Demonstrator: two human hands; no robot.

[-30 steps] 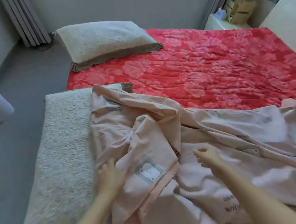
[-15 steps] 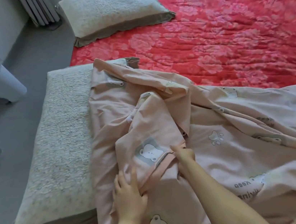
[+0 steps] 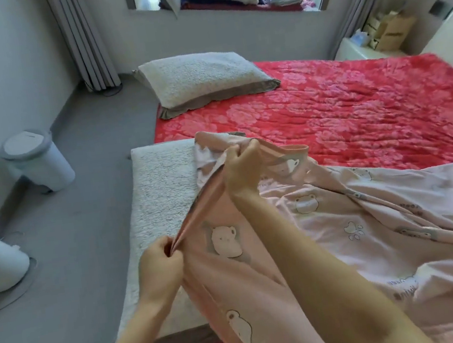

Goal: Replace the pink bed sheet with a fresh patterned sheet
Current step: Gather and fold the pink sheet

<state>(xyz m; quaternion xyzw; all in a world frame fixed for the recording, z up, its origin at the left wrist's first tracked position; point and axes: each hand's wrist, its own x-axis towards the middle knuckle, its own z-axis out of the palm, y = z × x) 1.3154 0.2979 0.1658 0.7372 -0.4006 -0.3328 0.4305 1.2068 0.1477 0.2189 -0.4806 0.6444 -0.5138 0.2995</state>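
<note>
Both hands have lifted off the bed, the left hand [image 3: 161,262] and right hand [image 3: 243,169] each pinching the patterned sheet's [image 3: 328,232] hem taut. Beneath lies a red quilt [image 3: 355,108] (two grey pillows [image 3: 202,83] at its edge), grey floor [image 3: 73,306] alongside.

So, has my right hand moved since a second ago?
Yes. The right hand, gripping the edge of the pale pink bear-print sheet, has shifted toward the far end of the near fluffy grey pillow.

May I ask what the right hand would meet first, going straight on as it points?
The right hand would likely reach the far pillow, beyond the patterned sheet it holds; depth unclear.
</note>
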